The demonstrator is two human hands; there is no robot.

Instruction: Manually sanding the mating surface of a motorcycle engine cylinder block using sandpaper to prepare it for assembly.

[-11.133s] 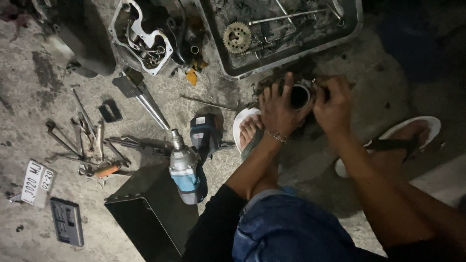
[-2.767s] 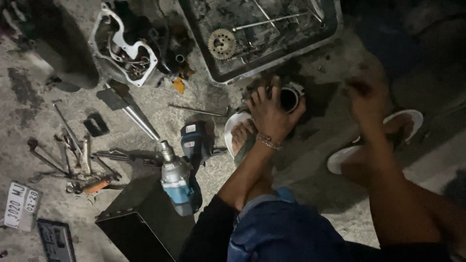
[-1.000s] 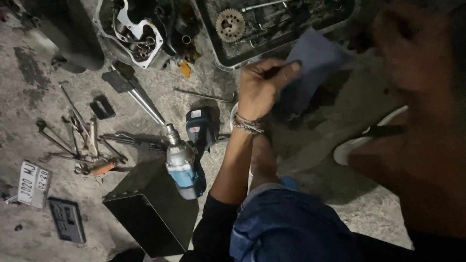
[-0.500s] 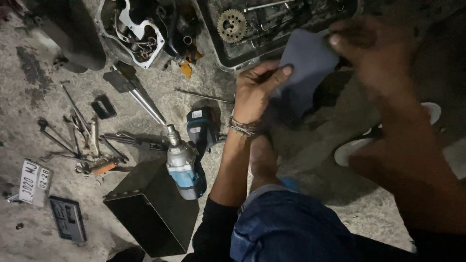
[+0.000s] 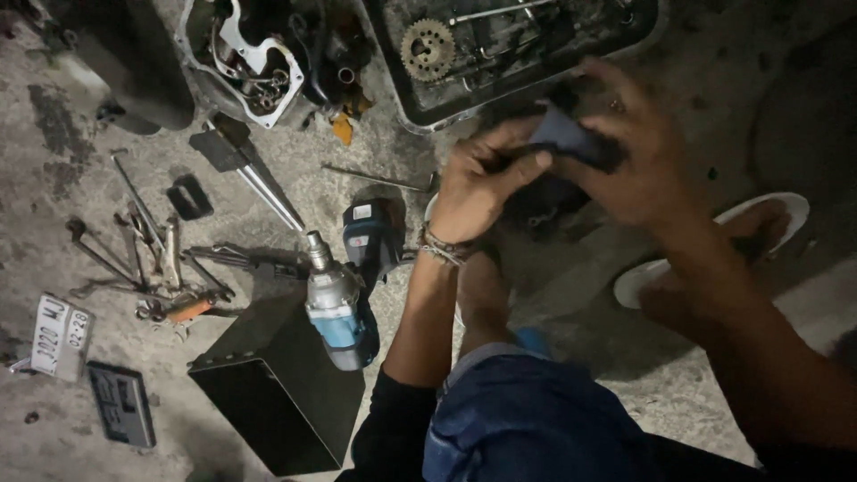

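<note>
One sprocket [image 5: 427,50], one impact wrench [image 5: 337,299], two sandals [image 5: 714,245].

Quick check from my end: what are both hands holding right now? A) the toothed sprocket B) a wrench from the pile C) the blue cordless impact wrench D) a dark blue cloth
D: the left hand and right hand both pinch a dark blue cloth between them, while the blue cordless impact wrench lies untouched on the concrete floor.

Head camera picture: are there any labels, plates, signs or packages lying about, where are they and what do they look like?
Licence plate: far left on the concrete floor, a tilted white rectangle with dark characters.
Dark plate: just below and right of it, a grey-black rectangle with raised marks too dim to make out.
Sticker on the cordless impact wrench: a small white rectangle on its dark blue battery end, centre of the floor.
Black box: bottom centre, plain, open, no label seen.
</note>
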